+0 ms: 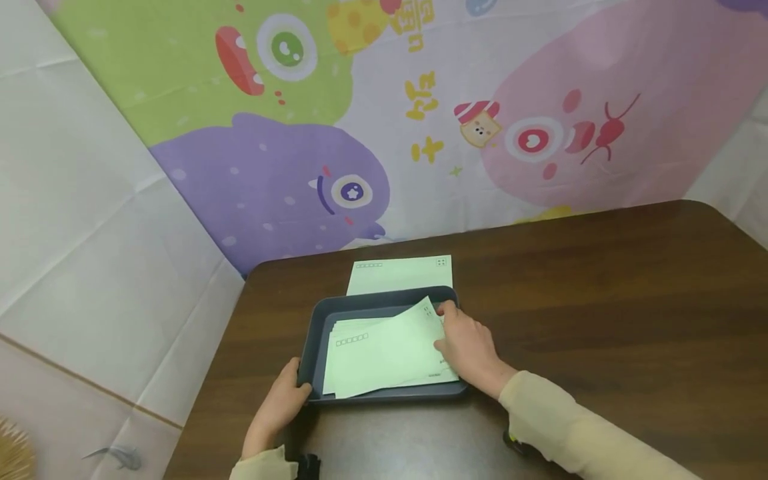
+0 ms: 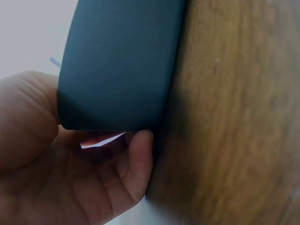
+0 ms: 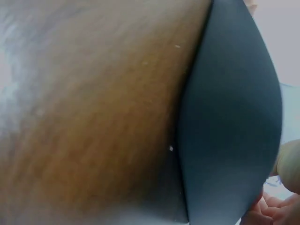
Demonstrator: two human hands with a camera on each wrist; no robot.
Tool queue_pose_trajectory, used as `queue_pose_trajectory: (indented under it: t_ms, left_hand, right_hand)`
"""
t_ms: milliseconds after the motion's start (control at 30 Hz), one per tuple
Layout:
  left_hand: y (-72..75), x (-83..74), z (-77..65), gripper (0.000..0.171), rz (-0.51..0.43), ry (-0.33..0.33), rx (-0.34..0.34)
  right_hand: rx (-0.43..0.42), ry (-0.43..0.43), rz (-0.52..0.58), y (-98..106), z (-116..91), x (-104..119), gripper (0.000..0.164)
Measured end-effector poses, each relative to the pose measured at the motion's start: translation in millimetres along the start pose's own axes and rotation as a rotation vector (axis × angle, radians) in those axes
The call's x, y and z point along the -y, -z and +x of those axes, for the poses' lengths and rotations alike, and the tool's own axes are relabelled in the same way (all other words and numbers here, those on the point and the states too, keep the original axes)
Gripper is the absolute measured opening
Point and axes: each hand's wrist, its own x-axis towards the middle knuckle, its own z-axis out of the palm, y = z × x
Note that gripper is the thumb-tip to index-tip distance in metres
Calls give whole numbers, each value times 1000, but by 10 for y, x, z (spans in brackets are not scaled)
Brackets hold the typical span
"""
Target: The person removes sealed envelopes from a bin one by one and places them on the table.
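Note:
A dark grey tray lies on the table and holds a loose stack of pale envelopes. The top envelope is skewed across the stack, its upper right corner raised toward the tray's far rim. At the tray's near left corner my left hand grips the rim, thumb on top; the left wrist view shows its fingers curled by the underside of the tray wall. Over the right rim, my right hand pinches the top envelope's right edge. In the right wrist view the tray wall partly hides its curled fingers.
Another envelope lies on the brown wooden table just behind the tray, partly covered by its far rim. A cartoon-printed cloth hangs along the table's back edge. White panels stand at the left.

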Motion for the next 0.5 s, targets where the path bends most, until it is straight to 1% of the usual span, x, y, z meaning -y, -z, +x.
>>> queue_pose_trajectory:
  t_ms: [67, 133, 200, 333, 433, 500]
  left_hand:
    - [-3, 3, 0, 37, 3, 1, -2]
    - [-3, 6, -1, 37, 1, 4, -3]
    - [-2, 7, 1, 37, 0, 1, -2]
    - [5, 8, 8, 37, -3, -8, 1]
    - [6, 10, 7, 39, -2, -20, 7]
    - [1, 16, 0, 39, -3, -10, 9]
  right_hand:
    - [30, -51, 74, 34, 16, -14, 41]
    - [53, -89, 130, 68, 33, -33, 41]
    - [69, -105, 169, 99, 50, -55, 41]
    - [72, -114, 236, 157, 83, -102, 40]
    - [89, -147, 322, 194, 107, -150, 38]
    - [114, -181, 395, 214, 126, -190, 37]
